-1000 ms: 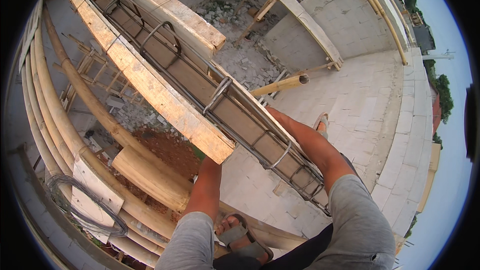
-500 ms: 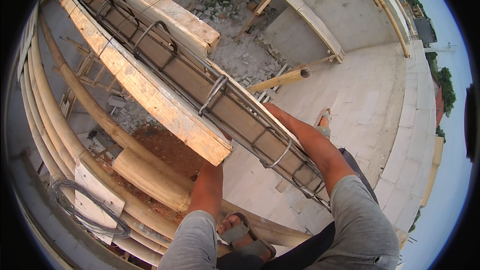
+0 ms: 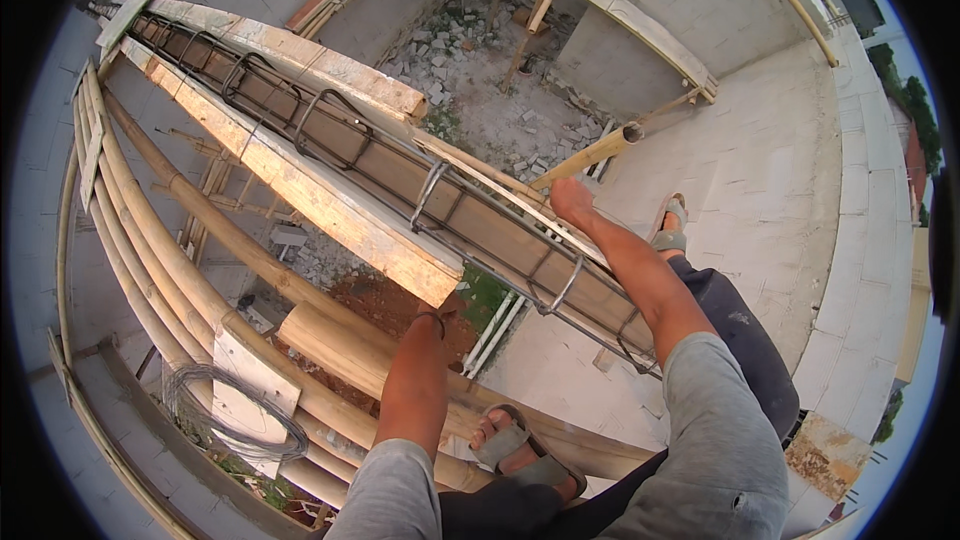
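Observation:
A long reinforcing-steel cage [image 3: 436, 195] of dark bars and bent stirrups lies in a trough between two timber boards. At the end of the near board [image 3: 330, 210], my left hand [image 3: 442, 316] sits low against the wood; its fingers are hidden, and a dark band circles the wrist. My right arm reaches over the cage. Along the far side board [image 3: 480, 175], my right hand [image 3: 572, 200] is closed with its knuckles up, beside the open end of a bamboo pole [image 3: 590, 155]. What it grips, if anything, is hidden.
Several thick bamboo poles [image 3: 185, 260] run along the left, and my sandalled foot [image 3: 505, 440] rests on them. A coil of wire [image 3: 235, 420] hangs there over a white board. Rubble [image 3: 450, 50] lies far below between block walls. A pale block surface [image 3: 750, 160] spreads to the right.
My right hand has come up into sight beyond the far board, having been mostly hidden. More of my left wrist shows. The whole view has shifted a little.

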The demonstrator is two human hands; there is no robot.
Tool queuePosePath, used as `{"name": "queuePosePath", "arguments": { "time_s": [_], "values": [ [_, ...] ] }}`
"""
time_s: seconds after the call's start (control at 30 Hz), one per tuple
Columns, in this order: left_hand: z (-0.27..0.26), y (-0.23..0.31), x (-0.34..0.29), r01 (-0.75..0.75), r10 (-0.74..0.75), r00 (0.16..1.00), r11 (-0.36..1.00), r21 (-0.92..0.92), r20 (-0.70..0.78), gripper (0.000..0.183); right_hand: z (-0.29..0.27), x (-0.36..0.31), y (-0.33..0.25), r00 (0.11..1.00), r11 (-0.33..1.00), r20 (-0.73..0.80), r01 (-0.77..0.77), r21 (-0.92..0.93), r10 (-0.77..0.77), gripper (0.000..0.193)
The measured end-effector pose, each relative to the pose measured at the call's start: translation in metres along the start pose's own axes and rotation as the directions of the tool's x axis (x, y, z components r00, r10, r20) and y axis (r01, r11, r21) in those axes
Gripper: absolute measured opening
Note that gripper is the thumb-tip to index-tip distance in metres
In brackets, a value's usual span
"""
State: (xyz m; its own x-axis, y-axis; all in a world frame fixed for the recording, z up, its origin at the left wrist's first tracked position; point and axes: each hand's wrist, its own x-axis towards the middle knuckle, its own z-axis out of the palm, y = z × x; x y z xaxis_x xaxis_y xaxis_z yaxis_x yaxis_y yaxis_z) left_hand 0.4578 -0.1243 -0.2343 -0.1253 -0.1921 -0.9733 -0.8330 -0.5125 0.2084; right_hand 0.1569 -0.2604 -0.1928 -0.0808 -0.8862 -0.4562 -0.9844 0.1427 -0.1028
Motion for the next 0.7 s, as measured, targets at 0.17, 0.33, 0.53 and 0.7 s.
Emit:
{"name": "queuePosePath", "arguments": {
  "time_s": [0.17,0.33,0.53,0.7],
  "values": [
    [0.004,-0.012,-0.032,-0.177,0.187,0.978,0.979,0.097,-0.097,0.012,-0.041,0.008,0.011,0.914,0.972,-0.332,-0.203,0.122,0.233,0.013],
    [-0.014,-0.002,-0.067,-0.336,0.312,0.940,0.917,-0.216,-0.135,0.016,-0.079,0.009,0.027,0.813,0.920,-0.495,-0.118,0.375,0.306,0.021],
    [-0.026,0.018,-0.094,-0.384,0.396,0.909,0.917,0.111,-0.132,0.014,-0.121,0.021,0.000,0.979,0.761,-0.082,-0.090,0.642,0.185,0.030],
    [-0.015,0.008,-0.086,-0.192,0.305,0.952,0.645,-0.740,0.020,0.018,-0.157,-0.025,-0.013,0.881,0.107,0.472,-0.473,0.875,0.034,0.023]
  ]
}}
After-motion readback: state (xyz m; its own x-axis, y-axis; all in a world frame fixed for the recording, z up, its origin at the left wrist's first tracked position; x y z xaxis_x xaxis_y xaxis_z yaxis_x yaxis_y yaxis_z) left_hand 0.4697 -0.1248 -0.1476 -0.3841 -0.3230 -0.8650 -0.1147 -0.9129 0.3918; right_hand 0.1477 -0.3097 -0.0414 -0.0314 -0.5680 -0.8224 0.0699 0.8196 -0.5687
